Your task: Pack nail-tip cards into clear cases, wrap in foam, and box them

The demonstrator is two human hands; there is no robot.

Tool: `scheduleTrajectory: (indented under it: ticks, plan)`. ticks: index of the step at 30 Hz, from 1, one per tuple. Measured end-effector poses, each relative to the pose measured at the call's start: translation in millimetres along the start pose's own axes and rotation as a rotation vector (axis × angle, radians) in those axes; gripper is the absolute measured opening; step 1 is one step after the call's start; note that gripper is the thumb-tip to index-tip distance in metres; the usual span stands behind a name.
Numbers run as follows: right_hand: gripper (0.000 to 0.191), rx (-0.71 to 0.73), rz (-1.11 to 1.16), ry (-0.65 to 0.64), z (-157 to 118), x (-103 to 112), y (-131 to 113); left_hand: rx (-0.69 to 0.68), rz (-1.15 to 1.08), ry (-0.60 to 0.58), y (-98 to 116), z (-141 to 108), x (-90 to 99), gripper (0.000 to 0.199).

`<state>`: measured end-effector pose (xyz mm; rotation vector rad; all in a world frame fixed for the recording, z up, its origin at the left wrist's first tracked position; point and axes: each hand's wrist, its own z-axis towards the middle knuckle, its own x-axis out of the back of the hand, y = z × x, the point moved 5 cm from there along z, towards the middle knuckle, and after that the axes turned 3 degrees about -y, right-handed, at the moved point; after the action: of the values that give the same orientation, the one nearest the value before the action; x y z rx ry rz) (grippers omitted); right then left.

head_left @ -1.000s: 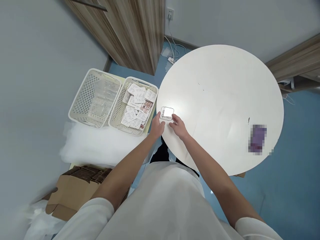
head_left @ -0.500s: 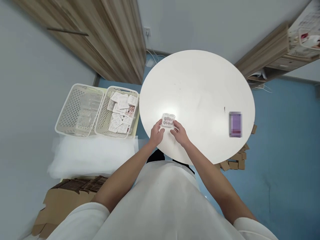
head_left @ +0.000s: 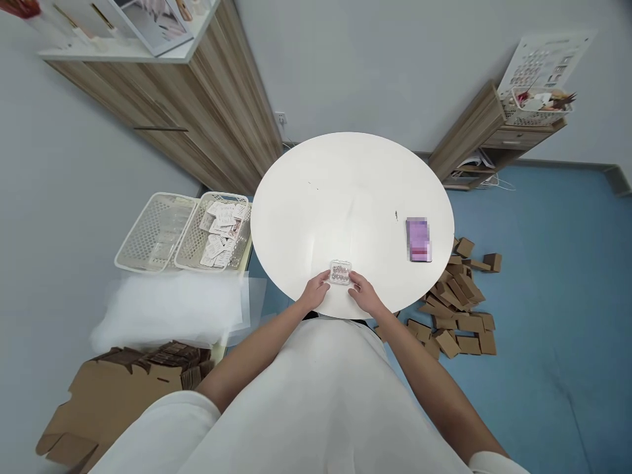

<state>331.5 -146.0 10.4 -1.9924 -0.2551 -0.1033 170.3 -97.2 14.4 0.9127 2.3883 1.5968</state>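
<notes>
A small clear plastic case with rows of small pinkish pieces inside is near the front edge of the white round table. My left hand grips its left side, fingers at the upper edge and thumb lower down. On the opposite side, my right hand holds the right edge in the same way. The case is between both hands, flat on the table or just above it; I cannot tell which.
A purple pixelated item lies on the table's right. To the left stand a white basket of printed cards and a basket with clear plastic cases. Small cardboard boxes are heaped on the floor at right; flattened cardboard sits lower left.
The camera view has tilted up, so the table, hands and case appear lower, and more shelves and floor boxes show. The hands stay on both sides of the case.
</notes>
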Motion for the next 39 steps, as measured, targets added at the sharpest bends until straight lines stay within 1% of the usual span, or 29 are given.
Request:
scheduleTrajectory:
  ticks: [5, 9, 12, 15, 17, 19, 22, 24, 26, 28, 30, 34, 37, 38, 39]
  plan:
    - [0.058, 0.028, -0.089, -0.06, 1.9, -3.8, 6.0, 0.036, 0.078, 0.067, -0.8, -9.8, -7.4, 0.051]
    - [0.056, 0.054, -0.162, -0.076, 2.3, -6.2, 9.5, 0.042, 0.132, 0.061, -1.1, -14.8, -9.9, 0.051]
    - [0.055, 0.079, -0.258, -0.046, -1.0, -6.5, 11.7, 0.025, 0.24, 0.035, -2.3, -16.0, -10.5, 0.053]
    - [0.055, 0.138, -0.392, 0.028, -10.8, -7.7, 11.0, -0.053, 0.395, 0.03, -2.2, -18.5, -8.6, 0.059]
    - [0.049, 0.189, -0.499, 0.037, -19.3, -12.6, 10.6, -0.112, 0.494, 0.055, -2.9, -22.2, -4.4, 0.061]
    - [0.039, 0.222, -0.617, 0.0, -26.2, -20.1, 12.4, -0.155, 0.591, 0.058, -5.7, -27.0, 0.7, 0.057]
    - [0.024, 0.239, -0.774, -0.017, -29.4, -27.7, 15.5, -0.208, 0.734, -0.001, -11.1, -34.0, 6.8, 0.045]
    - [0.016, 0.246, -0.843, -0.004, -27.1, -30.1, 15.3, -0.25, 0.81, -0.035, -12.2, -37.0, 10.3, 0.043]
    - [0.013, 0.244, -0.893, 0.006, -23.4, -31.8, 13.4, -0.28, 0.864, -0.055, -10.9, -37.7, 13.1, 0.044]
    - [0.015, 0.231, -0.916, 0.024, -20.2, -32.1, 10.3, -0.296, 0.9, -0.073, -8.1, -36.4, 15.0, 0.046]
    - [0.016, 0.197, -0.885, 0.055, -18.6, -30.6, 7.4, -0.318, 0.927, -0.093, -4.9, -34.2, 16.1, 0.044]
    - [0.017, 0.125, -0.733, 0.091, -21.5, -26.7, 3.8, -0.342, 0.954, -0.105, -3.7, -28.8, 19.7, 0.023]
    - [0.014, 0.129, -0.687, 0.145, -29.5, -23.9, 1.5, -0.322, 0.9, -0.069, -6.8, -24.6, 25.2, 0.023]
    - [0.019, 0.138, -0.69, 0.174, -33.1, -22.5, 1.1, -0.319, 0.876, -0.06, -7.5, -23.5, 26.9, 0.024]
    - [0.029, 0.146, -0.697, 0.201, -36.8, -20.9, 1.3, -0.315, 0.85, -0.053, -7.9, -22.5, 28.5, 0.024]
